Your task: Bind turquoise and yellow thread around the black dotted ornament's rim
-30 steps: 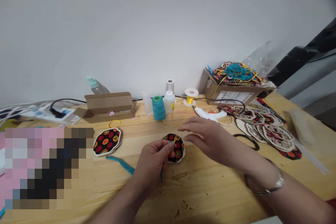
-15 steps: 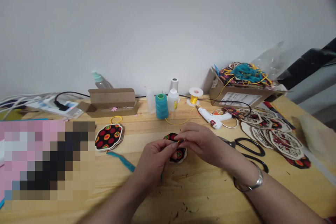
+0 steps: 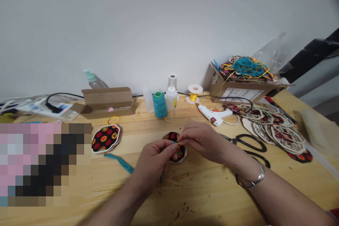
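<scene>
My left hand (image 3: 159,153) pinches the top of a teal tassel (image 3: 161,177), whose strands hang below the fingers. My right hand (image 3: 194,137) pinches a thin yellow cord (image 3: 179,143) right beside the left fingertips. Beneath both hands lies a black patterned piece with red dots (image 3: 182,153), partly covered by the fingers. To the left a stack of similar patterned pieces (image 3: 106,138) has a yellow loop (image 3: 113,120) at its top and another teal tassel (image 3: 119,161) below, partly behind my left hand.
Black-handled scissors (image 3: 250,143) lie by my right wrist. Behind are a teal thread cone (image 3: 160,105), a white bottle (image 3: 172,98), a yellow cord spool (image 3: 195,93) and a white glue gun (image 3: 215,114). Cut-out pieces (image 3: 284,136) and a full cardboard box (image 3: 238,93) stand right; an open box (image 3: 107,100) sits left.
The view has shifted slightly, so the table things sit a little further left. Both hands keep their pinch close together; a bit of yellow cord shows more clearly between them.
</scene>
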### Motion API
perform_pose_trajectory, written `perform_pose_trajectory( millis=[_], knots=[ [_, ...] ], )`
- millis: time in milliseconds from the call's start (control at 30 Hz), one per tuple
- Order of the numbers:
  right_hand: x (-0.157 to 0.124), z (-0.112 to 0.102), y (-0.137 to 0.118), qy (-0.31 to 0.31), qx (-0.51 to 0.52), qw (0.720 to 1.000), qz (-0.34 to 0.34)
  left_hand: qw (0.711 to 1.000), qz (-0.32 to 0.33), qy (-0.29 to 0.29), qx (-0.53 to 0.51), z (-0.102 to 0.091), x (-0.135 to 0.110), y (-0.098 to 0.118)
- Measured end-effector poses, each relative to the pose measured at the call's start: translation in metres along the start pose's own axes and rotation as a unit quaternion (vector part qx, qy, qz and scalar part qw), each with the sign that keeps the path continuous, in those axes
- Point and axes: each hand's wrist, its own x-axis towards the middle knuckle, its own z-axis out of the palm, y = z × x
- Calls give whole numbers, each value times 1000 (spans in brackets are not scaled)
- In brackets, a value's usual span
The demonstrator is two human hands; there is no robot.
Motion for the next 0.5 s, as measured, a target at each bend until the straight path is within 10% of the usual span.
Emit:
perform_pose_trajectory(
  millis=[500],
  knots=[
    [-2,-3,-14,63,108,986,108,981,-72,44,-172,1,1,0]
  ],
)
